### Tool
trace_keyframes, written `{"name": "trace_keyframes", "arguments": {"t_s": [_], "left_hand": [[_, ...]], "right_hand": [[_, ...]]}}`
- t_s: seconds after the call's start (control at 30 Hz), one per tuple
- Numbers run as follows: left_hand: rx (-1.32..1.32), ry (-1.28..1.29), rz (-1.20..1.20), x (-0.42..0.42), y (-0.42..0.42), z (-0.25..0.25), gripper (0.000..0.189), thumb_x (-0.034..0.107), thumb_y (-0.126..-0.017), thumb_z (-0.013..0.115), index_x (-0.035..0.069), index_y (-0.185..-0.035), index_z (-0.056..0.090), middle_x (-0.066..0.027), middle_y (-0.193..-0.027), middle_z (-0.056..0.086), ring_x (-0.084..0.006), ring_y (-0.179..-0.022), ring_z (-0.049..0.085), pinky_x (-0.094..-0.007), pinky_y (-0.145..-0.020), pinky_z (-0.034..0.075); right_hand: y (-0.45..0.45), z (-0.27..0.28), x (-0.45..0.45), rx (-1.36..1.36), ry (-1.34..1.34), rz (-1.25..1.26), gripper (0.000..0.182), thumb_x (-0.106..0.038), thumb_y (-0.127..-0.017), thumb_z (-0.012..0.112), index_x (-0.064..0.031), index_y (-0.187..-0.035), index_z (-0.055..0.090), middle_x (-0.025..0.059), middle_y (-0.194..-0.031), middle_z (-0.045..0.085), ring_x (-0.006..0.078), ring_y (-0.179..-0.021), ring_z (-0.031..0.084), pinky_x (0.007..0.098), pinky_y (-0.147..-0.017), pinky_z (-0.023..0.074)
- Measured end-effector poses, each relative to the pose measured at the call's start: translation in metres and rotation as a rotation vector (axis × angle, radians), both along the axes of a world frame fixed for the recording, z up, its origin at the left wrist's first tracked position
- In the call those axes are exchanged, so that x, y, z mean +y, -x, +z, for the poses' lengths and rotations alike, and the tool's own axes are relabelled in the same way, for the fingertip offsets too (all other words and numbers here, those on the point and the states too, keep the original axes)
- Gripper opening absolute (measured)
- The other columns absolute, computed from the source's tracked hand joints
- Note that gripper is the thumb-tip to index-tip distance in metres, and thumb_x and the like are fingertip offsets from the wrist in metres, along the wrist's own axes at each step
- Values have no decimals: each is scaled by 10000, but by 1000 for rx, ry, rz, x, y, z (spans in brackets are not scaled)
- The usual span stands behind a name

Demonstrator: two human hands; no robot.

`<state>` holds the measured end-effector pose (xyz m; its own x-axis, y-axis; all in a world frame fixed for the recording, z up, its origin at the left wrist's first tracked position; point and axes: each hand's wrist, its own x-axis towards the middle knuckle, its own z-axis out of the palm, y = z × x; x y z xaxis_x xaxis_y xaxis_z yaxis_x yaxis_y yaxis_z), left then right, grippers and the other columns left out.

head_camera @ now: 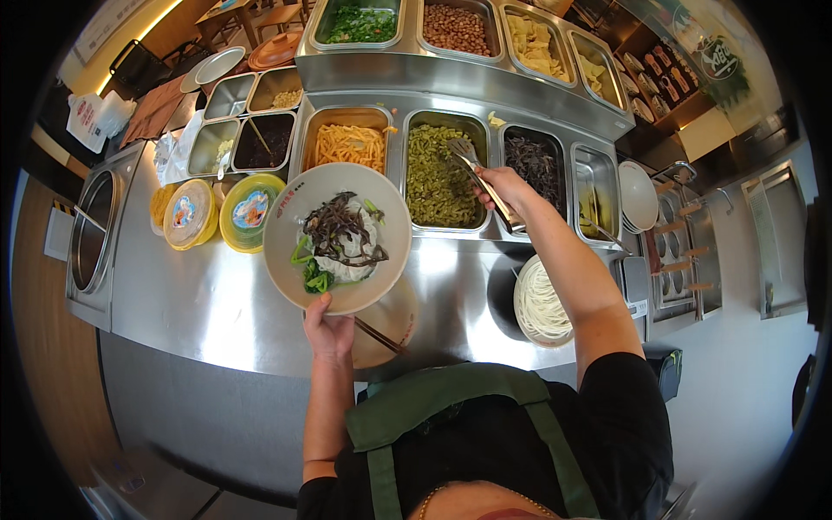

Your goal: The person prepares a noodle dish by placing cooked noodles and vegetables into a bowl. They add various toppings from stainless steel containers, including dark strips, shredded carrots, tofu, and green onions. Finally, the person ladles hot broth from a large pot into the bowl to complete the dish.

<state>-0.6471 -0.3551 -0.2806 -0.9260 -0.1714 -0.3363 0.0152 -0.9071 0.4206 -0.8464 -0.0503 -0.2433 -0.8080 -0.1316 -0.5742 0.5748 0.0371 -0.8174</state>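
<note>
My left hand (pixel 329 328) grips the near rim of a wide, light-coloured bowl (pixel 279 253), thumb on top, held above the steel counter. In the bowl lie white noodles (pixel 354 234), dark shredded topping (pixel 331 224) and green leafy vegetables (pixel 316 278). My right hand (pixel 504 194) is closed around metal serving tongs (pixel 484 179), whose tips reach over a steel pan of chopped green vegetables (pixel 439 188). Whether the tips hold any food cannot be told. Left of that pan is one of orange-yellow strips (pixel 350 148); right of it, one of dark shreds (pixel 533 159).
A bowl of white noodles (pixel 543 305) stands on the counter near my right forearm. Under the held bowl are another bowl (pixel 396 325) and chopsticks (pixel 380 336). Yellow lidded tubs (pixel 188 218) sit left. A raised shelf holds a pan of peanuts (pixel 455 29). Noodle strainers (pixel 676 247) are at right.
</note>
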Motion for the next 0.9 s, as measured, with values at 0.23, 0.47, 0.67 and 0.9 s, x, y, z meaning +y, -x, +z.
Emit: {"name": "trace_keyframes", "arguments": {"t_s": [0.23, 0.47, 0.67, 0.9], "left_hand": [[65, 22, -103, 18, 13, -7, 493, 13, -742, 523, 13, -1216, 388, -105, -1126, 525, -239, -1047, 505, -398, -906, 389], [78, 3, -192, 48, 25, 2, 511, 28, -742, 556, 7, -1220, 375, -107, -1121, 524, -235, -1020, 522, -393, -877, 412], [88, 21, -231, 48, 17, 9, 546, 34, -733, 568, 15, -1234, 353, -106, -1147, 502, -235, -1037, 510, -389, -872, 417], [86, 30, -115, 46, 11, 9, 256, 82, -752, 554, -40, -977, 547, -139, -988, 588, -252, -915, 561, -393, -846, 406]], "right_hand": [[-59, 85, -5, 193, -153, 161, 190, -195, -894, 449, -21, -846, 508, 28, -596, 491, 90, -422, 445, 226, -363, 361], [-107, 106, -18, 284, -219, 492, 197, -195, -908, 436, -32, -807, 482, 2, -610, 481, 59, -421, 424, 208, -367, 353], [-114, 101, -22, 216, -191, 448, 195, -197, -906, 440, -29, -825, 498, -4, -573, 470, 61, -413, 417, 212, -361, 347], [-129, 102, -37, 1130, -804, 702, 364, -237, -793, 598, 9, -1038, 487, 195, -800, 582, 362, -646, 576, 415, -567, 472]]}}
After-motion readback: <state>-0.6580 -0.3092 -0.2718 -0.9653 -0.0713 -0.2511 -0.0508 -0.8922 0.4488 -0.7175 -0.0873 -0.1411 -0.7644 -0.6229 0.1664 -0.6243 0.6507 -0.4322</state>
